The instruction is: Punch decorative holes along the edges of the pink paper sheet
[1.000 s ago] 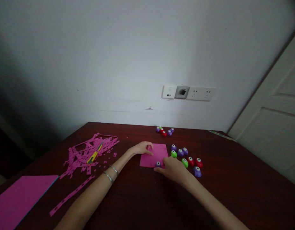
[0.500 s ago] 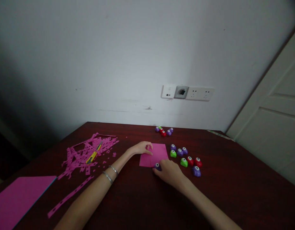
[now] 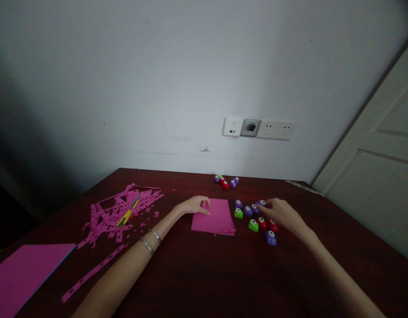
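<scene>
A small pink paper sheet [image 3: 214,219] lies on the dark wooden table [image 3: 204,274], with punched notches along its near right edge. My left hand [image 3: 194,206] rests on the sheet's far left corner, its fingers curled and pressing on the paper. My right hand [image 3: 281,215] reaches over a cluster of small craft punches [image 3: 253,218] in purple, green and red, right of the sheet. Its fingertips are closed on a purple punch [image 3: 261,203] at the far side of that cluster. Two silver bangles sit on my left wrist.
A second little group of punches [image 3: 226,181] stands near the wall. A heap of pink paper strips [image 3: 121,211] with a yellow-green tool [image 3: 127,215] on it lies at the left. A larger pink sheet [image 3: 21,276] is at the near left corner. Wall sockets [image 3: 258,128] and a door [image 3: 379,168] are behind.
My right hand lifted the purple punch off the pink sheet's near edge and carried it right and away into the cluster. The left hand stayed on the sheet.
</scene>
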A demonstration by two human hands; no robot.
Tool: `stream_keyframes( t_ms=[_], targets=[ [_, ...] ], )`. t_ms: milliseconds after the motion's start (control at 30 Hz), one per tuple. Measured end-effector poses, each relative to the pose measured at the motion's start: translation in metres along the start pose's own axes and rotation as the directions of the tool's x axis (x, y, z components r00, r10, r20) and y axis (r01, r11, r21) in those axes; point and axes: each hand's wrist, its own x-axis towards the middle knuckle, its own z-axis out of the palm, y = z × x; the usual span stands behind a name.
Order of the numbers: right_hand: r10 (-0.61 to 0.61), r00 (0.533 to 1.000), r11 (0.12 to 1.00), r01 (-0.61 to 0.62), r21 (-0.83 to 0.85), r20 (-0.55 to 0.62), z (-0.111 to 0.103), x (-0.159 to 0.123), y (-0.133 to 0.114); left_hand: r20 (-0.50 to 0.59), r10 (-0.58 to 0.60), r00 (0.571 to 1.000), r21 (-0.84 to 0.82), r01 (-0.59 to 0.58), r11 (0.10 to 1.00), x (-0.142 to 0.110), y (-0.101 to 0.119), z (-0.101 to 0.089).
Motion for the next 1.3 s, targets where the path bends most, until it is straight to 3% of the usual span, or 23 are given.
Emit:
stream_keyframes(
  t_ms=[133,267,833,1000,1100,1167,1233,1300],
  targets=[
    [0.109,0.994,0.994,-0.109,0.023,0.028,0.007,0.018,0.039,0.01,-0.006,1.0,0.006,0.006,1.0,0.0,0.001,-0.001],
    [0.116,0.988,0.993,-0.117,0.007,0.106,0.022,0.024,0.053,0.007,-0.025,1.0,0.024,0.025,0.999,-0.001,0.003,-0.002],
    [0.172,0.979,0.985,-0.172,-0.017,0.107,0.027,0.021,0.053,-0.002,-0.002,1.0,-0.001,0.002,1.0,0.001,-0.005,0.001],
    [0.246,0.967,0.956,-0.253,-0.148,-0.063,0.01,0.006,0.036,-0.003,0.016,1.0,-0.011,-0.016,1.0,0.002,-0.008,0.002],
    [0.128,0.985,0.981,-0.143,-0.133,-0.116,0.007,-0.007,0.004,-0.006,0.013,1.0,-0.005,-0.013,1.0,0.003,-0.01,0.002],
    [-0.058,0.991,0.995,0.047,-0.09,-0.121,0.015,-0.017,-0.024,-0.004,0.01,1.0,-0.011,-0.01,1.0,0.003,-0.01,0.002],
    [-0.284,0.951,0.959,0.282,-0.041,-0.122,0.031,-0.028,-0.051,0.0,0.006,1.0,-0.025,-0.006,1.0,0.002,-0.009,0.002],
    [-0.426,0.897,0.904,0.427,-0.02,-0.121,0.049,-0.038,-0.073,-0.002,-0.002,1.0,-0.032,0.002,0.999,0.001,-0.006,0.001]
  ],
)
